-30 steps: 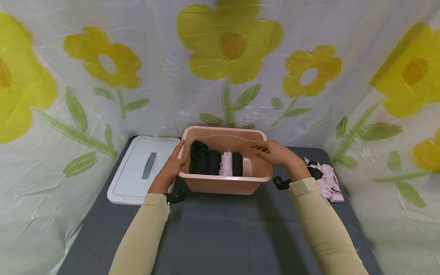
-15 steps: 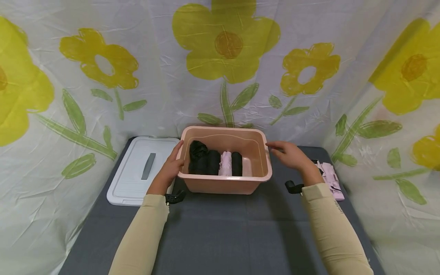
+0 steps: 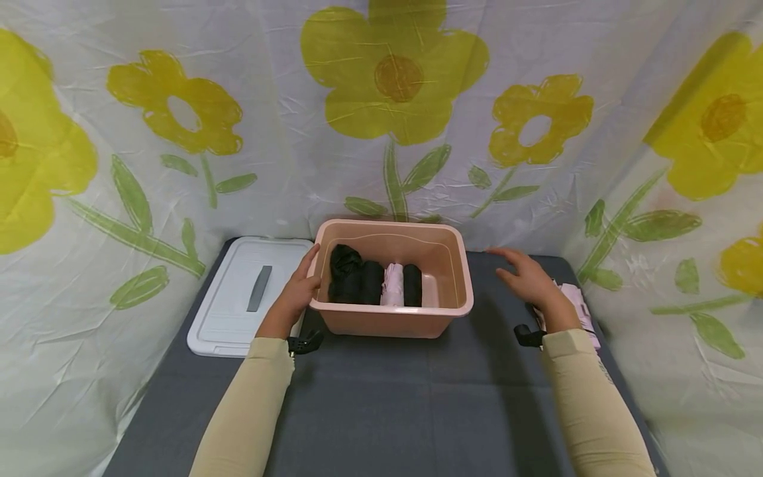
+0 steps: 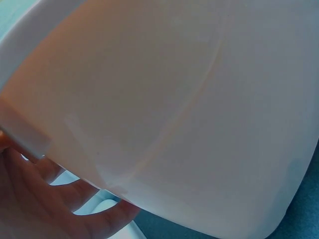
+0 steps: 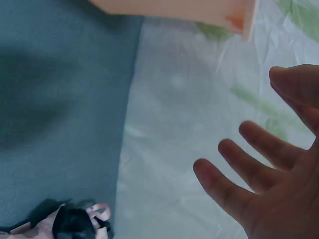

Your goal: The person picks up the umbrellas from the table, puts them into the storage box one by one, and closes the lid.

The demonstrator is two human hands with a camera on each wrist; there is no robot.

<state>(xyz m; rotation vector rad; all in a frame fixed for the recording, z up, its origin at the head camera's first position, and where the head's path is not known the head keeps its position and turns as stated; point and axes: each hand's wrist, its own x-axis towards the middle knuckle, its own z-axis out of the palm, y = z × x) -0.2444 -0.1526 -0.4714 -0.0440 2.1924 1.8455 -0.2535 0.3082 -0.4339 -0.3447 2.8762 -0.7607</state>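
A peach plastic bin (image 3: 387,324) stands near the back of the table. Inside, on its left and middle, lie a crumpled black bundle (image 3: 344,275), a black roll (image 3: 373,281), a pale pink roll (image 3: 392,285) and another black roll (image 3: 412,286), side by side. My left hand (image 3: 295,291) grips the bin's left rim, thumb at the edge and fingers along the outer wall (image 4: 174,109). To the right of the bin, my right hand (image 3: 530,283) hovers with fingers spread, holding nothing. Behind it, partly hidden, sits a pink and black bundle (image 3: 575,298).
A white lid (image 3: 229,318) with a grey handle (image 3: 259,289) lies left of the bin. Dark grey cloth (image 3: 387,411) covers the table. A flowered plastic curtain (image 3: 280,132) hangs right behind and along both sides.
My right hand has withdrawn from inside the bin, past its right rim, and moved right toward the pink and black bundle. My left hand keeps its place on the bin.
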